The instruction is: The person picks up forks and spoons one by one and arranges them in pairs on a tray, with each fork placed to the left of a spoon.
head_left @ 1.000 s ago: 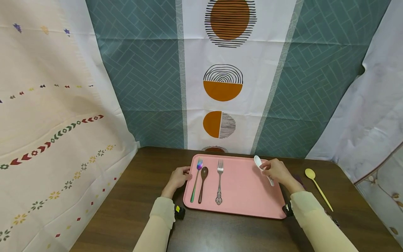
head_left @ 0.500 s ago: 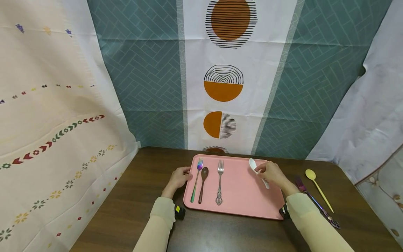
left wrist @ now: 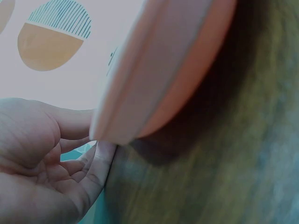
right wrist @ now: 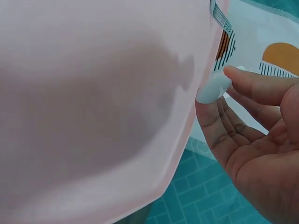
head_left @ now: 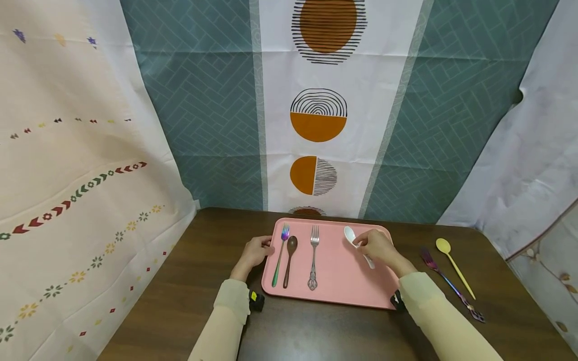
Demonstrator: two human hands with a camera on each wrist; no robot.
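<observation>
A pink tray [head_left: 334, 271] lies on the dark wooden table. My left hand [head_left: 256, 250] holds its left rim, thumb on the edge and fingertips at the underside in the left wrist view. Between thumb and fingers my right hand [head_left: 379, 246] pinches a white spoon [head_left: 349, 233], bowl pointing to the back left, over the tray's right half. The right wrist view shows the spoon's end [right wrist: 214, 87] between the fingertips. On the tray's left side lie a rainbow-coloured fork [head_left: 281, 255], a dark brown spoon [head_left: 290, 260] and, farther right, an ornate silver fork [head_left: 313, 258].
Right of the tray, a yellow spoon [head_left: 456, 268] and a purple-blue metallic fork [head_left: 451, 286] lie on the table [head_left: 217, 240]. Patterned cloths hang behind the table, with a teal and white one [head_left: 311, 125] at the back.
My right hand has moved left over the tray with the white spoon, uncovering the purple-blue fork on the table. The left hand has stayed at the tray's rim.
</observation>
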